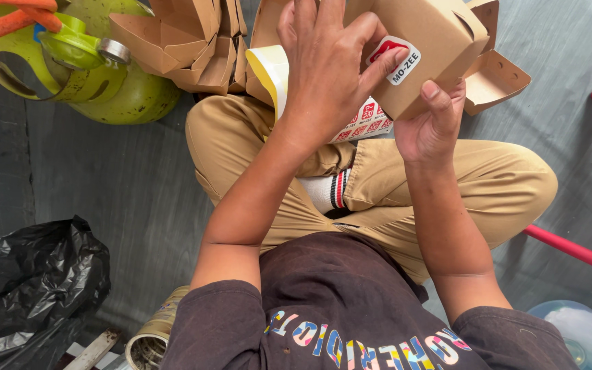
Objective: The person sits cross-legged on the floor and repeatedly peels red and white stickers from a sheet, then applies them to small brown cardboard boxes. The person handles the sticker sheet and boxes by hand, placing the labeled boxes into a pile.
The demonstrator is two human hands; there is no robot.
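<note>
Looking down on a seated, cross-legged person in tan trousers and a dark brown shirt, filling the centre and lower middle of the frame. Holding up, at the top centre, a folded brown cardboard box bearing a red and white sticker on its near face. Cupping the box's lower corner from beneath with the right hand, just right of centre: fingers curled around the underside, thumb pointing up against the cardboard. Spreading the left hand over the box's left side, fingers partly open, thumb pressing flat across the sticker; also pinching, or at least touching, a yellow and white backing sheet curling out at the hand's left edge. Showing a sheet of small red and white stickers peeking out just below the left hand, resting near the lap. Stacking up at the upper left of centre, a pile of unfolded brown box blanks, with one more open box at the upper right. Standing in the upper left corner, a green gas cylinder with an orange hose. Lying in the lower left corner, a crumpled black plastic bag on grey flooring.
</note>
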